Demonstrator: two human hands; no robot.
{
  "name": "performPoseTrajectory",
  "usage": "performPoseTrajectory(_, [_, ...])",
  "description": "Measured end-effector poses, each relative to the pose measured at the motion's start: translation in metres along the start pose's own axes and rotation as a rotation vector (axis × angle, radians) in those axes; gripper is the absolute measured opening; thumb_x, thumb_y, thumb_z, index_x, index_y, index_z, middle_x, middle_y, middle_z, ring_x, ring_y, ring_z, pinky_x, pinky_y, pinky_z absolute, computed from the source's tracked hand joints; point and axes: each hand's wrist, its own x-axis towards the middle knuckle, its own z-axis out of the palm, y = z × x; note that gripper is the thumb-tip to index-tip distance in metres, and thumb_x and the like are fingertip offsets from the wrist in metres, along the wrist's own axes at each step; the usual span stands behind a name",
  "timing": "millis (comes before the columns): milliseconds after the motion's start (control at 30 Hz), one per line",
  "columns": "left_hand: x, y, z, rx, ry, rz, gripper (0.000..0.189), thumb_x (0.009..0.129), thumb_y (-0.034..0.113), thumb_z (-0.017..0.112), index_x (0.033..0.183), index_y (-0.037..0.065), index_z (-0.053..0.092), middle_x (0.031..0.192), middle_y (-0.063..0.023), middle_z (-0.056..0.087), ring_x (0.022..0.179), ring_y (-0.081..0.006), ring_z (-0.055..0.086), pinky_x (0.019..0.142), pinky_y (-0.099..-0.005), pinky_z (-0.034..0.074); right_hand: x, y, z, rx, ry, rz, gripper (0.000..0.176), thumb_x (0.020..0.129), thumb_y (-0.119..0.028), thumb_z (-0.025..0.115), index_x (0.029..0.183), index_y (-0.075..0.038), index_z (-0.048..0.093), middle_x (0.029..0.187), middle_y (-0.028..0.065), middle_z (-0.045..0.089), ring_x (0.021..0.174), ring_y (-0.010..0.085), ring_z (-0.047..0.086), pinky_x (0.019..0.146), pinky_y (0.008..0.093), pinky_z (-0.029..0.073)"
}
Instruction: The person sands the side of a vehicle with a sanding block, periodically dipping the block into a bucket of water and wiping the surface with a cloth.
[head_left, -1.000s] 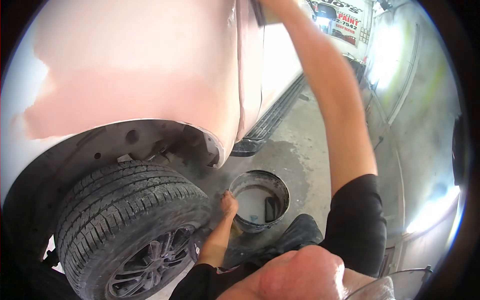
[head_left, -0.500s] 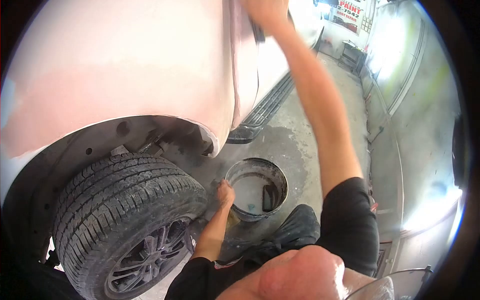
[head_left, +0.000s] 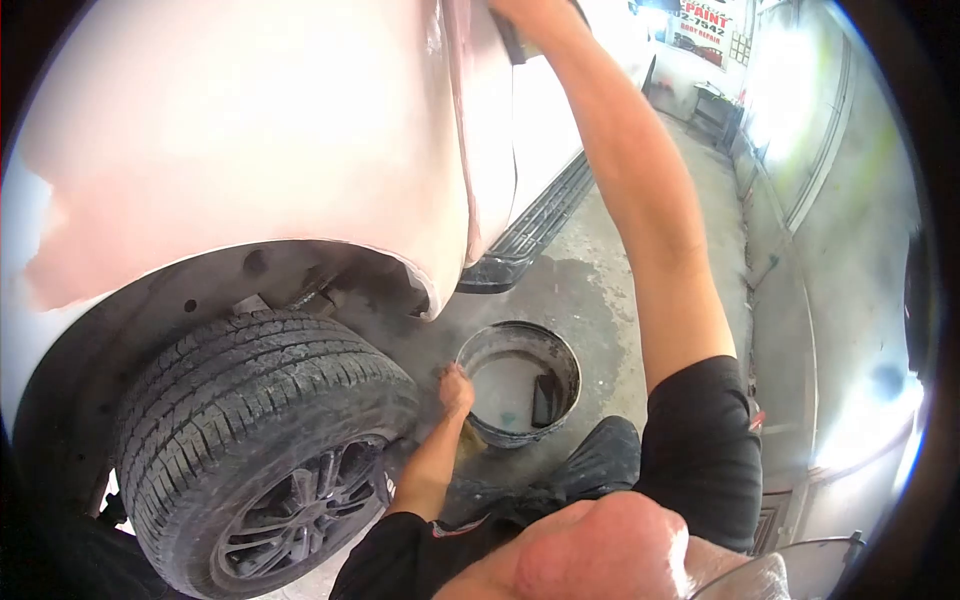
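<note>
Bucket [head_left: 552,350] stands just beside the left grip [head_left: 457,390], its rim pinched between the fingers.

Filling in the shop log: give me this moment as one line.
left hand: at rim of bucket | right hand: by vehicle, partly out of view | in bucket: cloudy liquid, dark block

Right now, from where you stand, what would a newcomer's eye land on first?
Probably the big, dusty tire at lower left, under a car panel patched in pink and white. Next, the right hand reaching up to the top edge with a dark block at the bodywork. Below, the left hand is at the rim of a bucket of cloudy liquid.
</note>
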Motion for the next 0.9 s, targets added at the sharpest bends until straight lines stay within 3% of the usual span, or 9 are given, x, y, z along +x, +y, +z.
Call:
performPoseTrajectory(67, [0.000,-0.009,0.003,-0.021,-0.032,0.019,0.030,0.106,0.023,0.047,0.122,0.001,0.059,0.117,-0.0245,0.063,0.109,-0.0435,0.062,0.094,-0.0517,0.051,-0.047,0.016,0.033,0.162,0.189,-0.196,0.049,0.094,-0.018,0.065,0.142,-0.020,0.058,0.123,0.0311,0.051,0.111,0.0467,0.054,0.091,0.0566,0.049])
performPoseTrajectory(100, [-0.002,-0.015,0.008,0.000,-0.030,0.036,0.030,0.106,0.023,0.048,0.124,0.002,0.058,0.119,-0.0240,0.062,0.110,-0.0436,0.062,0.094,-0.0520,0.051,-0.109,0.020,0.045,0.090,0.082,-0.059,0.059,0.090,-0.030,0.072,0.146,-0.038,0.055,0.117,0.0303,0.055,0.103,0.0442,0.058,0.081,0.0526,0.053])
performPoseTrajectory(167, [0.006,-0.021,0.017,0.031,-0.004,0.070,0.032,0.105,0.023,0.048,0.129,0.003,0.057,0.122,-0.0231,0.062,0.112,-0.0438,0.061,0.096,-0.0525,0.050,-0.225,0.016,0.059,-0.002,-0.093,-0.040,0.062,0.091,-0.024,0.069,0.148,-0.042,0.050,0.098,0.0249,0.055,0.085,0.0396,0.058,0.066,0.0490,0.054])
performPoseTrajectory(367, [-0.020,0.013,-0.020,0.396,0.267,0.464,0.048,0.099,0.028,0.059,0.141,0.007,0.050,0.136,-0.0190,0.057,0.120,-0.0384,0.056,0.099,-0.0483,0.047,-0.459,0.022,0.003,0.171,-0.680,0.239,0.072,0.081,-0.018,0.078,0.146,-0.036,0.053,0.117,0.0210,0.050,0.109,0.0430,0.054,0.087,0.0553,0.050])
performPoseTrajectory(500, [-0.021,0.031,-0.017,0.401,-0.201,0.901,0.043,0.096,0.030,0.062,0.131,0.005,0.061,0.133,-0.0204,0.059,0.116,-0.0373,0.059,0.099,-0.0487,0.049,-0.579,0.065,-0.025,0.036,-0.859,0.429,0.069,0.083,-0.022,0.077,0.146,-0.034,0.052,0.130,0.0255,0.049,0.121,0.0461,0.052,0.094,0.0557,0.050])
performPoseTrajectory(633, [-0.004,0.030,0.072,0.515,-0.857,0.562,0.038,0.099,0.031,0.058,0.117,0.000,0.071,0.129,-0.0263,0.064,0.117,-0.0450,0.064,0.097,-0.0517,0.053,-0.627,0.084,-0.029,-0.019,-1.012,0.619,0.065,0.085,-0.030,0.077,0.146,-0.030,0.055,0.142,0.0307,0.044,0.125,0.0454,0.050,0.099,0.0544,0.047])
performPoseTrajectory(733, [0.011,0.018,0.134,0.554,-0.884,0.494,0.037,0.101,0.032,0.056,0.118,0.003,0.072,0.121,-0.0247,0.069,0.113,-0.0448,0.066,0.095,-0.0513,0.055,-0.629,0.084,-0.031,-0.011,-1.013,0.686,0.062,0.085,-0.033,0.076,0.145,-0.028,0.057,0.142,0.0308,0.044,0.125,0.0443,0.050,0.098,0.0540,0.047])
performPoseTrajectory(833, [0.018,-0.073,0.261,0.482,-0.599,0.536,0.039,0.102,0.034,0.054,0.117,0.004,0.073,0.111,-0.0239,0.072,0.107,-0.0442,0.069,0.091,-0.0521,0.056,-0.639,0.085,-0.027,-0.040,-0.981,0.657,0.060,0.084,-0.033,0.076,0.141,-0.025,0.060,0.138,0.0276,0.047,0.121,0.0419,0.052,0.094,0.0531,0.047])
performPoseTrajectory(900, [-0.008,-0.071,0.262,0.445,-0.649,0.411,0.038,0.103,0.035,0.053,0.113,0.004,0.074,0.109,-0.0244,0.072,0.104,-0.0437,0.069,0.090,-0.0521,0.055,-0.629,0.085,-0.030,0.002,-1.017,0.677,0.061,0.084,-0.033,0.076,0.142,-0.026,0.060,0.140,0.0283,0.046,0.121,0.0417,0.052,0.094,0.0530,0.047])
